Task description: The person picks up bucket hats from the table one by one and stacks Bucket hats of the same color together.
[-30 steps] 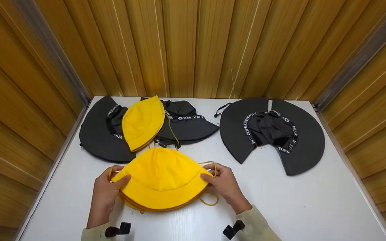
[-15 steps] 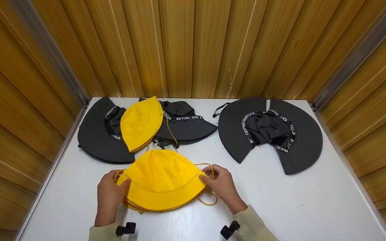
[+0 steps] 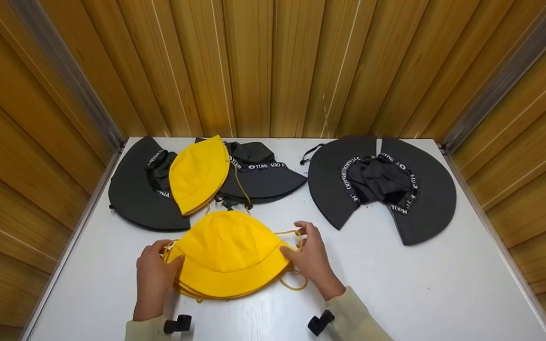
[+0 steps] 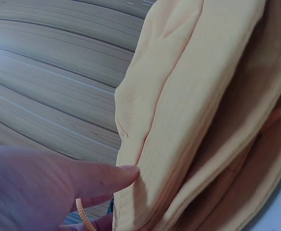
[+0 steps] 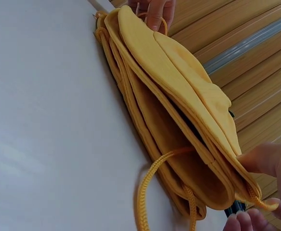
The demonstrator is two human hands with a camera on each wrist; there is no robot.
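Observation:
A folded yellow bucket hat [image 3: 228, 251] lies at the front middle of the table, on top of other yellow layers whose edges show in the right wrist view. My left hand [image 3: 153, 277] pinches its left corner, thumb in front and fingers behind; the left wrist view shows the thumb pressing the brim [image 4: 183, 110]. At the right corner, my right hand [image 3: 313, 260] touches the brim with its thumb, while its fingers stand apart from the cloth near the yellow cord [image 5: 152, 187]. The fingers behind the left corner are partly hidden.
Behind lies another folded yellow hat [image 3: 199, 175], over a black hat [image 3: 135, 189] and beside a second black hat [image 3: 266, 187]. Two more black brims [image 3: 330, 189] lie at the right, around a crumpled crown. Wooden panels [image 3: 254, 71] enclose the white table [image 3: 420, 293].
My left hand has shifted slightly right, bringing the left corner inward. The fingers of my right hand have loosened and spread upward from the right corner; the thumb stays at the brim.

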